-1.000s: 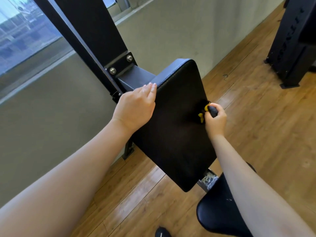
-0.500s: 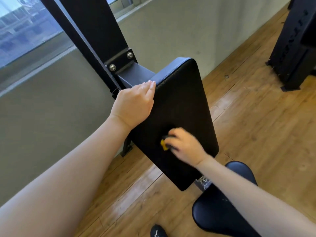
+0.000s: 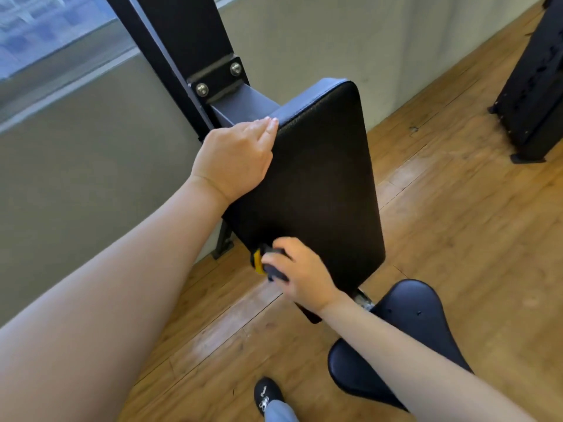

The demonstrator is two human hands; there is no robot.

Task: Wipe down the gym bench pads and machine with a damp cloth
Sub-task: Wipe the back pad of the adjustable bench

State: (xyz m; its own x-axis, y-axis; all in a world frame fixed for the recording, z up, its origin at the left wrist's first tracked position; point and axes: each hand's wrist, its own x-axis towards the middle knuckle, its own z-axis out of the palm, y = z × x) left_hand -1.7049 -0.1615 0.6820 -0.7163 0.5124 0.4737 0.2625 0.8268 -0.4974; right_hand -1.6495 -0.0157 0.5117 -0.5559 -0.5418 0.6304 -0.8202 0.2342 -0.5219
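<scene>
Now clamped: your right hand point(image 3: 304, 275) on the dark, yellow-trimmed cloth point(image 3: 271, 268), low-left on the pad.
Black padded backrest point(image 3: 320, 178): long axis runs up from it.
Left hand point(image 3: 234, 159): fingers together, bracing top.

The back pad point(image 3: 320, 184) is black upholstery that looks like vinyl, finely grained and mostly matt, with a soft sheen along its rounded top edge. The seat pad point(image 3: 420, 324) has a smoother black covering with a faint gloss. The frame upright point(image 3: 182, 35) is matt black painted metal, with two bright, shiny bolts point(image 3: 235, 68). The cloth point(image 3: 272, 269) looks soft, dark with yellow. The floor point(image 3: 457, 239) is satin-finished wood plank, and the wall point(image 3: 91, 147) is flat matt paint.
</scene>
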